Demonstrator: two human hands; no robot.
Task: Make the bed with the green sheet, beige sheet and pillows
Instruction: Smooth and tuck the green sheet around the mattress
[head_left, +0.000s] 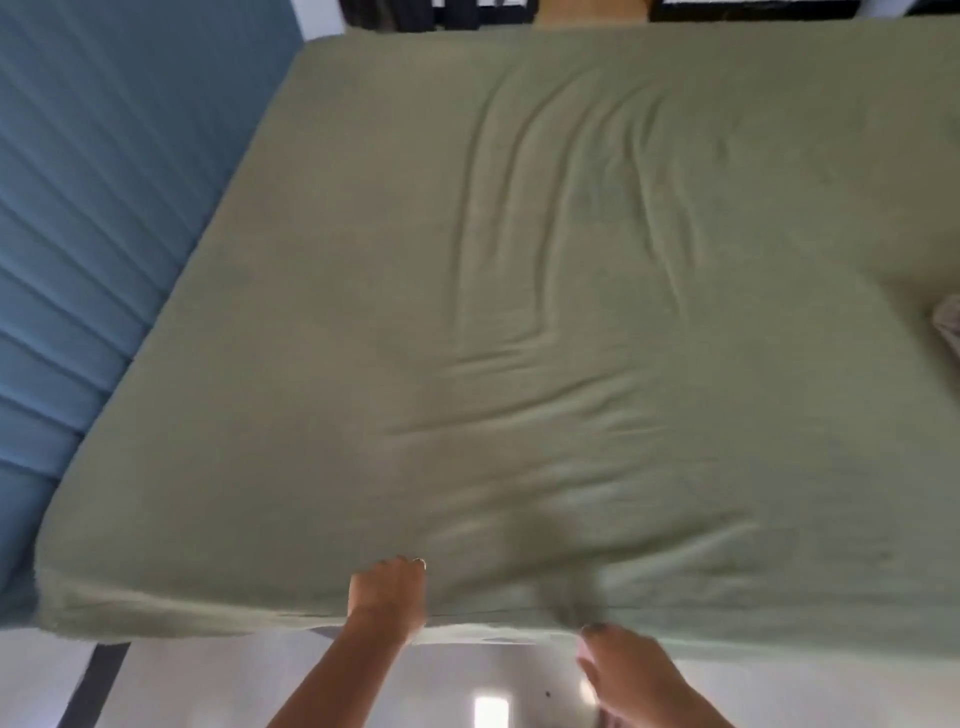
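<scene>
- Both grips sit at the near edge of the bed: the left hand (387, 590) has its fingers curled over the edge of the green sheet (519, 312), knuckles up, holding the cloth at the mattress rim.
- Right hand (623, 667) is just to the right of the left one and a little lower, below the rim; its fingers reach up to a bunched, blurred gather of the sheet, but whether they pinch it I cannot tell.
- Both forearms rise from the bottom of the view, angled toward each other.
- Beyond the grips the green sheet covers the whole mattress top, with long creases fanning away from the right hand's gather toward the far side.
- Left of the grips the sheet wraps a rounded corner, close against a blue padded headboard (78, 234).
- Far right, a pale bit of cloth (948, 325) lies at the frame edge, well apart from the hands.
- Below the grips, light floor (208, 680) shows open beside the bed.
</scene>
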